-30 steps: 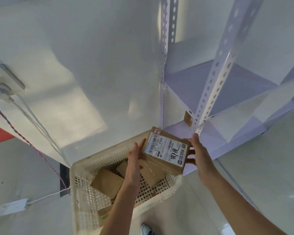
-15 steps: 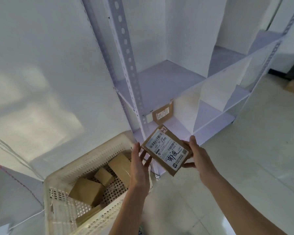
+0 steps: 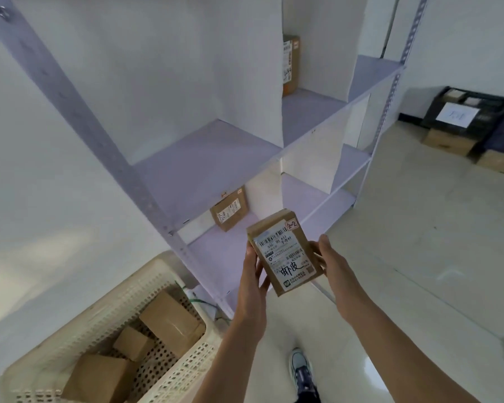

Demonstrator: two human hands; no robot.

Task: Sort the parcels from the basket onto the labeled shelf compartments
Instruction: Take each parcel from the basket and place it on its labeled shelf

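A flat brown parcel (image 3: 285, 253) with a white shipping label and a small tag reading 2-2 is held up in front of the shelf. My left hand (image 3: 252, 274) grips its left edge and my right hand (image 3: 329, 263) grips its right edge. The cream perforated basket (image 3: 186, 370) stands at the lower left with three brown parcels (image 3: 172, 322) visible inside. The white shelf unit (image 3: 204, 167) rises ahead, with one parcel (image 3: 230, 212) in the lower left compartment and another parcel (image 3: 291, 65) standing in an upper middle compartment.
Dark crates and cardboard boxes (image 3: 472, 126) are stacked on the floor at the far right. A perforated steel upright (image 3: 99, 149) of the shelf runs diagonally across the left. My shoe (image 3: 301, 370) is on the pale tiled floor below.
The view has swung right and up, away from the basket toward the shelf. The parcel has come off the basket and turned more upright between both hands.
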